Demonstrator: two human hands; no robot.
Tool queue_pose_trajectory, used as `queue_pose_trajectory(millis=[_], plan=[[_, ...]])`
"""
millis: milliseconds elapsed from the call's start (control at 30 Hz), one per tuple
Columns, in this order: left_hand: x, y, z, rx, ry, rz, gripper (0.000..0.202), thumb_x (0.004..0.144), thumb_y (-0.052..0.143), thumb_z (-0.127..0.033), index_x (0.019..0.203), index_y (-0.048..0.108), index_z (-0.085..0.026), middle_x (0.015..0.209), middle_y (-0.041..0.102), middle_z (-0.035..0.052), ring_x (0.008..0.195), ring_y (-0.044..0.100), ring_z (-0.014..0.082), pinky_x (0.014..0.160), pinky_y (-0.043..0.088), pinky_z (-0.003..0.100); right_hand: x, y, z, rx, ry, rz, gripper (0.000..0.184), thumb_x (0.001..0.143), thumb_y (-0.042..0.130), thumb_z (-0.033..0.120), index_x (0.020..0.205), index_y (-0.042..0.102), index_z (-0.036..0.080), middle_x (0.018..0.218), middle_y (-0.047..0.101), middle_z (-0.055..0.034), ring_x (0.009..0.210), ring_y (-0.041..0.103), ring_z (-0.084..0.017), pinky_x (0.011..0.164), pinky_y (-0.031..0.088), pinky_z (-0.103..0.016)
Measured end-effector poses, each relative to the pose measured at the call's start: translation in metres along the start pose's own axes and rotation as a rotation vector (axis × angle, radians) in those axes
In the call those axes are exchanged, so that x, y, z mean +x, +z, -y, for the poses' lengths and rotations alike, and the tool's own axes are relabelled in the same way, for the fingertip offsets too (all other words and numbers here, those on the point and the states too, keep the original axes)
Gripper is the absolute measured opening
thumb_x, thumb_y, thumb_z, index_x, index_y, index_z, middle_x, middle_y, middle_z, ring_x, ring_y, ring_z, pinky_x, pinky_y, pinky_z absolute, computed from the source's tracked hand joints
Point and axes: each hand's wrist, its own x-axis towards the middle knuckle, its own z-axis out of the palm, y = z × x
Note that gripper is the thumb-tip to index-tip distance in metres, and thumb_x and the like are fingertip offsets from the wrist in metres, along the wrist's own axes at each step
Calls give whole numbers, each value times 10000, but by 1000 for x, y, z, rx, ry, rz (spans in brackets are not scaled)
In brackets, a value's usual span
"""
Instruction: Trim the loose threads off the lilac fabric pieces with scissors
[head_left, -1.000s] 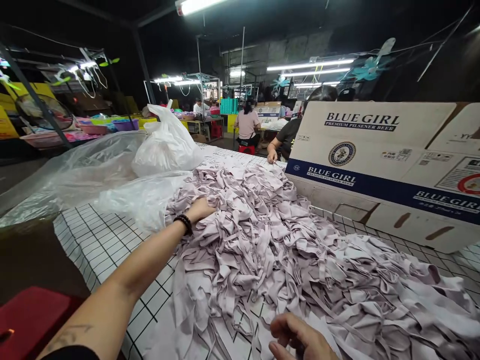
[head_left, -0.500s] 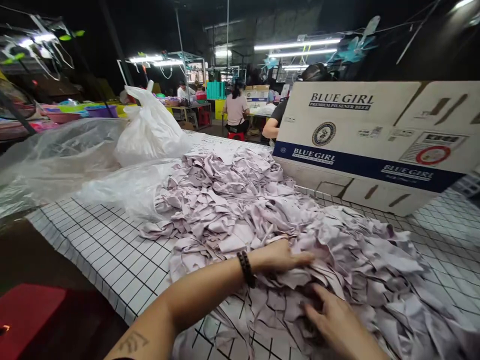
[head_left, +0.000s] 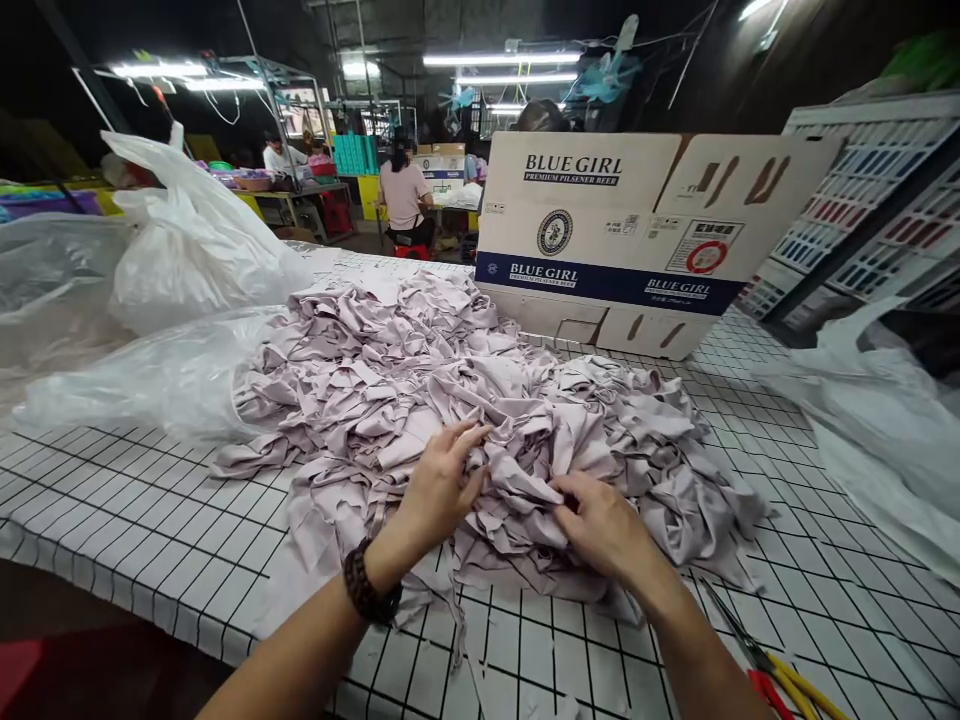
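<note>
A big loose heap of pale mauve fabric pieces (head_left: 360,350) lies across the table in front of me. My left hand (head_left: 442,485) rests at the heap's near side, thumb and fingers apart against the cloth; a dark beaded bracelet (head_left: 367,585) circles that wrist. To its right, my right hand (head_left: 604,525) pinches the edge of a fabric piece (head_left: 525,480) between thumb and fingers, with some fingertips hidden in the folds. Scissors (head_left: 772,655) with red and yellow handles lie beside my right forearm, partly cut off by the frame's bottom edge.
A white-and-blue beer carton (head_left: 607,230) stands behind the heap. Clear plastic bags (head_left: 157,385) and a knotted white bag (head_left: 202,230) sit at left, another white bag (head_left: 885,400) at right. A checked cloth (head_left: 187,540) covers the table. A seated person (head_left: 403,190) is farther back.
The view has swung right, bringing the scissors and right-hand bag into sight. My left hand has come off the middle of the cloth, and my hands have drawn apart, the right one now pinching fabric.
</note>
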Motion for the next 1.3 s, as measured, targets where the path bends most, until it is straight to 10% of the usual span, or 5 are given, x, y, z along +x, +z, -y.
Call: queue_pose_trajectory(millis=[233,467,733,1100,1300], plan=[[9,10,-15,123,59,51,179,908,594,-244,828,735,-170,772,720,73,730,608,215,706,484,348,-37,-30,-14,220,150,-78,261,764,568,217,992,694,233,1099,610,-94,905,618,-239,695,459,-315],[-92,-5,-73,-82,342,-56,208,941,516,-206,877,710,-168,676,673,62,648,571,182,604,443,297,-14,18,35,1043,308,396,512,798,535,676,820,595,169,636,667,-73,481,613,-201,387,428,-272],[-169,19,-63,-514,513,152,310,1006,414,-357,1039,688,-216,649,685,22,610,597,135,601,457,230,-51,49,44,1488,294,488,368,762,702,494,817,650,135,716,713,-54,577,653,-117,602,536,-242],[-137,-3,-73,-677,-568,55,284,868,632,-347,1099,605,-184,748,588,4,606,530,127,560,443,241,-69,32,42,1510,208,405,353,734,766,481,857,723,153,889,758,-66,950,676,-213,992,423,-349],[-116,18,-77,-1355,-910,254,531,638,826,-486,928,573,-121,742,642,16,499,494,65,475,439,203,-66,32,37,1486,193,403,297,749,760,457,768,688,169,727,692,2,692,616,-138,694,481,-250]])
